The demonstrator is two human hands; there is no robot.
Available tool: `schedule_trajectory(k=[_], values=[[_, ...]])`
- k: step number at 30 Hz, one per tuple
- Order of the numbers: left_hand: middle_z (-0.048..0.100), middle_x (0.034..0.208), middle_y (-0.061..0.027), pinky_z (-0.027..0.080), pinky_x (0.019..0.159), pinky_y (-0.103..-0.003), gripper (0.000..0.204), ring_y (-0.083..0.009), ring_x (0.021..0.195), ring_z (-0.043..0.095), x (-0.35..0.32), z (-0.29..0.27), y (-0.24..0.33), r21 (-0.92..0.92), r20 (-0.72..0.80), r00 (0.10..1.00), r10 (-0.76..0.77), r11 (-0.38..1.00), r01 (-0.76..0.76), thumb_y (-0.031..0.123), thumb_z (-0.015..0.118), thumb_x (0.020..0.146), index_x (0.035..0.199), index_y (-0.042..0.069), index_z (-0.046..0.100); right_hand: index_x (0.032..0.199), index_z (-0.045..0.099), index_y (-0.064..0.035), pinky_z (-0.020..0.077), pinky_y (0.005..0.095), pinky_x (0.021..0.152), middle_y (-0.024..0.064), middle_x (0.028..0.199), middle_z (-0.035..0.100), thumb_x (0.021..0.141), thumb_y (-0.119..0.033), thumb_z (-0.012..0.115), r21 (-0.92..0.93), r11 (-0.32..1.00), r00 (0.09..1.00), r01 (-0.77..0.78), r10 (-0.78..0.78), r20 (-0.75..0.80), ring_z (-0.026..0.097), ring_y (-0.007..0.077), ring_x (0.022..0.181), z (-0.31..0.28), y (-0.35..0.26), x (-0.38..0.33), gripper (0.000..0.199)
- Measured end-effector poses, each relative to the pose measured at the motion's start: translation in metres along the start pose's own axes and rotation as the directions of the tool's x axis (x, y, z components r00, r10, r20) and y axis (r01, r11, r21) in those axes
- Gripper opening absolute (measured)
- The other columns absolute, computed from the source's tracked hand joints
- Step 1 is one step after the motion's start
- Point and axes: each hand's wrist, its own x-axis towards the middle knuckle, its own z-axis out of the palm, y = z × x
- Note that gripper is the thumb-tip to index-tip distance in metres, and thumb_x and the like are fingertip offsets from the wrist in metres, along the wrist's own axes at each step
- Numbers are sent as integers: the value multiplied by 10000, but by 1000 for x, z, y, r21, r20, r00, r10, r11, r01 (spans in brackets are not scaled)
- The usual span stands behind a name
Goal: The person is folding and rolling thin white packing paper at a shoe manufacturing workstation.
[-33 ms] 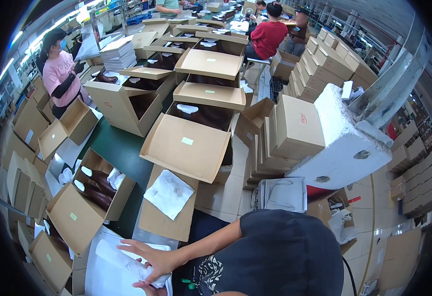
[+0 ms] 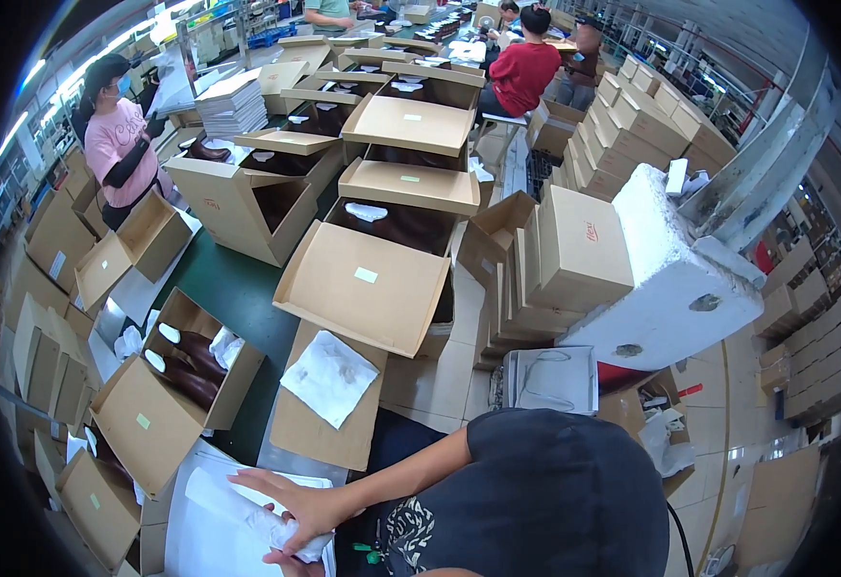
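Low at the left of the head view, my right hand lies over a roll of crumpled white paper, its fingers long and spread around it. My left hand shows only in part at the bottom edge, its fingers against the roll's lower end. What the roll has inside, if anything, is hidden. Beneath it are flat white paper sheets. Just beyond, an open cardboard shoebox holds a pair of dark brown shoes stuffed with white paper.
A cardboard sheet with a white cloth or paper lies beside the box. Rows of open shoeboxes run down the green table. Stacked boxes and a white foam block stand right. A person in pink stands far left.
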Motion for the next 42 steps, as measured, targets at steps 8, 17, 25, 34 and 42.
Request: schedule_trajectory(k=[8,17,25,34,42], values=[[543,1651,-169,505,1230,-539,807,-371,1457,592,-9,-11,1,112,195,981,4,993,-26,251,725,1081,1755,53,326,1843,-6,-268,616,462,1002,177,1451,597,885,-610,933,319,921,963,-223,156,221,674,322,1242,12,48,29,1384],[516,1663,-169,565,1176,-540,944,-357,1436,597,-24,21,14,-10,225,968,-111,993,116,220,753,985,1784,124,258,1501,652,-115,628,389,897,47,1241,778,1006,-433,884,577,591,809,-564,257,528,730,169,1162,-21,46,63,633],[530,1649,-157,549,1152,-544,973,-322,1515,527,-11,-15,-21,-218,219,968,-121,961,170,283,763,959,1776,97,269,1488,650,-82,544,426,1127,76,1327,790,965,-339,925,510,717,866,-475,279,414,725,215,1245,-10,50,71,645],[585,1480,-116,522,1090,-501,999,-261,1359,573,-18,2,-18,-182,225,955,-195,954,238,310,757,976,1786,76,221,1570,571,-101,626,441,1013,83,1337,786,993,-311,895,612,520,800,-595,316,509,772,257,1164,-35,14,71,695],[514,1137,-23,465,948,-368,515,-187,1049,515,-14,-4,-27,-376,336,891,-306,824,425,316,751,951,1334,98,485,1319,867,-122,615,340,895,82,1193,864,977,29,734,-11,989,942,-147,144,302,797,181,1053,-32,2,71,397]])
